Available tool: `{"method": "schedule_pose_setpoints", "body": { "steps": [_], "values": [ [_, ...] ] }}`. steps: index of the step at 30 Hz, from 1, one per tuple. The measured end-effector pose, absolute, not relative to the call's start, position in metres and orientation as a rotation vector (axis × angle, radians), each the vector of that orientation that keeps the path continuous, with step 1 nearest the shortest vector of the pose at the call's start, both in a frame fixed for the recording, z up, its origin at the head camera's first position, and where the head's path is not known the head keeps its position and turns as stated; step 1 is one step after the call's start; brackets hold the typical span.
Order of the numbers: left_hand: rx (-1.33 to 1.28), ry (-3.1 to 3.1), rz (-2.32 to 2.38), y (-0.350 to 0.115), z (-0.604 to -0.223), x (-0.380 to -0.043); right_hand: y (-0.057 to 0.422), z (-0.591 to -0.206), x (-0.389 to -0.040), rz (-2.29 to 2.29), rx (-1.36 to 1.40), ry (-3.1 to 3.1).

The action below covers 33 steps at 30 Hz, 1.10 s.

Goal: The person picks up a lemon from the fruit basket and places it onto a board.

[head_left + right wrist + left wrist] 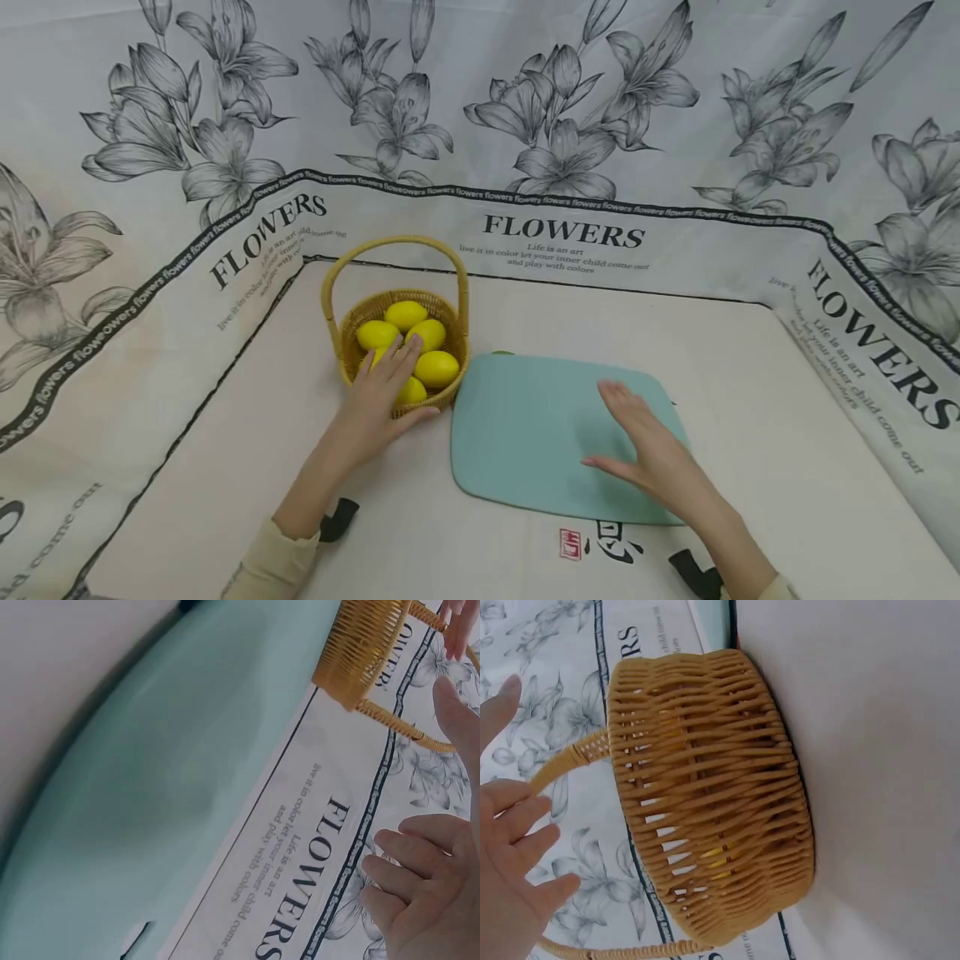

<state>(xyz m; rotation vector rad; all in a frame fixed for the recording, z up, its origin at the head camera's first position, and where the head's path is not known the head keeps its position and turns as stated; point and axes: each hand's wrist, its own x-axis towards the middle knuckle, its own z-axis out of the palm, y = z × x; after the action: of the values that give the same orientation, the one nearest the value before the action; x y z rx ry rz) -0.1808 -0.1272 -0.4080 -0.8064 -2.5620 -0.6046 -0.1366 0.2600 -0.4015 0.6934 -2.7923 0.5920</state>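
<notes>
Above the basket, the left hand extends its fingers over the yellow lemons inside; from where I stand, contact cannot be confirmed. Right of the basket, the right hand, fingers outstretched and empty, hovers over the blue-green board on the tabletop. Judged advisable: reach straight down, leaving basket and neighbouring lemons undisturbed.

There is one wicker basket; inside it, six yellow lemons show, some partly covered. Right of the basket are one blue-green board and one small green thing, mostly hidden. Two hands show: one left hand above the basket, one right hand to its right.
</notes>
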Motion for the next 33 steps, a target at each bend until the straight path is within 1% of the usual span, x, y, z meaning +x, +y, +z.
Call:
{"method": "schedule_pose_setpoints", "body": {
  "steps": [6, 14, 21, 28, 33],
  "values": [
    [-0.740, -2.457, -0.754, -0.138, -0.401, -0.182, 0.243, -0.398, -0.144, 0.590, 0.748, -2.820],
    [-0.639, -2.251, -0.916, -0.149, -0.406, -0.191, 0.226, -0.392, -0.150, 0.578, 0.826, -2.800],
    [-0.453, -2.081, -0.984, -0.161, -0.404, -0.202, 0.217, -0.386, -0.156, 0.585, 0.892, -2.758],
    [-0.151, -2.145, -1.355, -0.174, -0.412, -0.221, 0.210, -0.377, -0.157, 0.624, 0.914, -2.787],
    [-0.061, -2.219, -1.498, -0.178, -0.423, -0.228, 0.205, -0.373, -0.158, 0.638, 0.910, -2.817]
  ]
}}
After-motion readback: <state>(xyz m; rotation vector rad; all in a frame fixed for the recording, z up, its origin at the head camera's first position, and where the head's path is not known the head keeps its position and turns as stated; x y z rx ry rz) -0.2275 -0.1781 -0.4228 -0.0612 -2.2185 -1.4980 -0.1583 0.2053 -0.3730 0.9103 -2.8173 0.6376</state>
